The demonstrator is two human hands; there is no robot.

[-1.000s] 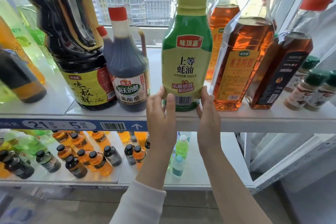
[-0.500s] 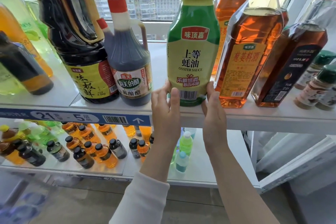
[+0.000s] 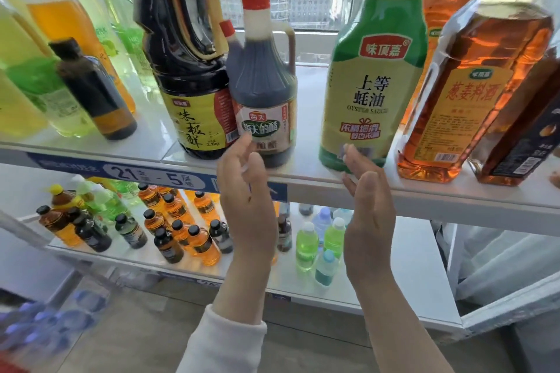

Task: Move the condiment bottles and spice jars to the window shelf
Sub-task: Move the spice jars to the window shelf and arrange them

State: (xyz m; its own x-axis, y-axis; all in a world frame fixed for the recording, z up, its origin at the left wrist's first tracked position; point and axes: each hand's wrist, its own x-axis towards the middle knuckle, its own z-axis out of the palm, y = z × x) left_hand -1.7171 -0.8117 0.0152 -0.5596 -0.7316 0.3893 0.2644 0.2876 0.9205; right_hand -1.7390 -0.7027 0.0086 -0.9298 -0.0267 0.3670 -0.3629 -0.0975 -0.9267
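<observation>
Left hand (image 3: 247, 191) and right hand (image 3: 368, 209) raised at center frame, palms facing each other, fingers straight and relaxed, gripping nothing. Left fingertips blurred in front of the label of the red-capped vinegar bottle (image 3: 263, 85); contact impossible to tell. Right fingertips just in front of the base of the green oyster sauce bottle (image 3: 372, 94), upright on the window shelf (image 3: 424, 194) right of center. Just left of the vinegar bottle, a large dark soy sauce jug (image 3: 188, 70) with a yellow handle. Close on the right of the oyster sauce bottle, an amber cooking wine bottle (image 3: 472, 94). At far left, a small dark bottle (image 3: 94, 91), tilted in the frame, among green and yellow drink bottles (image 3: 39, 85). Below, a lower shelf (image 3: 409, 266) crowded with small bottles (image 3: 181, 236) in amber, dark and green.
</observation>
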